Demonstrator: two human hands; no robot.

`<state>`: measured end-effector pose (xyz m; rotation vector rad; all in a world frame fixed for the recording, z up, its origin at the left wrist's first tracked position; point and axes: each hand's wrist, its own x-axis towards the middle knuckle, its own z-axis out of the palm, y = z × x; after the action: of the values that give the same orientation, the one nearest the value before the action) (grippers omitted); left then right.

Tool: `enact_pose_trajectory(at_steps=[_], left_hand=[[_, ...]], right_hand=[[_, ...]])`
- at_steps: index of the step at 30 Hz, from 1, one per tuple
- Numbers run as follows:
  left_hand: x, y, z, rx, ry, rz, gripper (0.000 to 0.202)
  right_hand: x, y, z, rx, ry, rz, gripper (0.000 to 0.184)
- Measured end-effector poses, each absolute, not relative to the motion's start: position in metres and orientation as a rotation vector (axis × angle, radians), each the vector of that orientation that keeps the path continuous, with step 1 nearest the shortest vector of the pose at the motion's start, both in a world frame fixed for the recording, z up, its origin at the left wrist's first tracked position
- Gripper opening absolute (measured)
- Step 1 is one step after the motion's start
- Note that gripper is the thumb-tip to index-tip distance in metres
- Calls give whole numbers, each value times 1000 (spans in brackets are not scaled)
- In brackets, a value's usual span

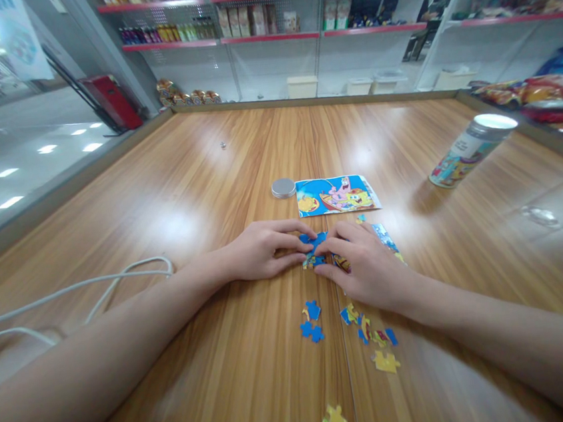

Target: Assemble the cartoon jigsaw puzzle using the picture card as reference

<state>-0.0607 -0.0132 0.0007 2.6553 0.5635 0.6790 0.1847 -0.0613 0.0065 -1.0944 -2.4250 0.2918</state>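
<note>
Partly joined puzzle pieces (312, 242), blue with some yellow, lie flat on the table between my hands. My left hand (268, 249) reaches in from the left, its fingers stretched out and the tips resting on the left edge of the pieces. My right hand (367, 262) arches over the right part, thumb and fingers bent around a puzzle piece that it mostly covers. More of the puzzle (388, 241) shows beyond the right hand. Just behind lies a cartoon picture sheet (337, 195). Loose blue pieces (313, 330) and a yellow piece (386, 361) lie nearer to me.
A round metal lid (284, 188) touches the sheet's left side. At the right stands a printed canister (471, 151). White cables (127, 274) run along the left. A clear plastic item (540, 216) lies far right. Stocked shelves (268, 36) stand beyond the table's raised rim (320, 101).
</note>
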Motion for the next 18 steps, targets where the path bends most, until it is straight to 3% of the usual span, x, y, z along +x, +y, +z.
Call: enact_pose_trajectory(at_steps=[7,12,18], left_hand=[[-61,-13,2,2639,562,674,17],[-61,-13,3,2620,542,678,19],[-61,-13,4,2623,554,670,20]], right_hand=[[187,-55,3,-1099,-2368,428,9],[187,-56,7,-1105,-2317,441,28],[186,-59,7,-1144,-2360,347,16]])
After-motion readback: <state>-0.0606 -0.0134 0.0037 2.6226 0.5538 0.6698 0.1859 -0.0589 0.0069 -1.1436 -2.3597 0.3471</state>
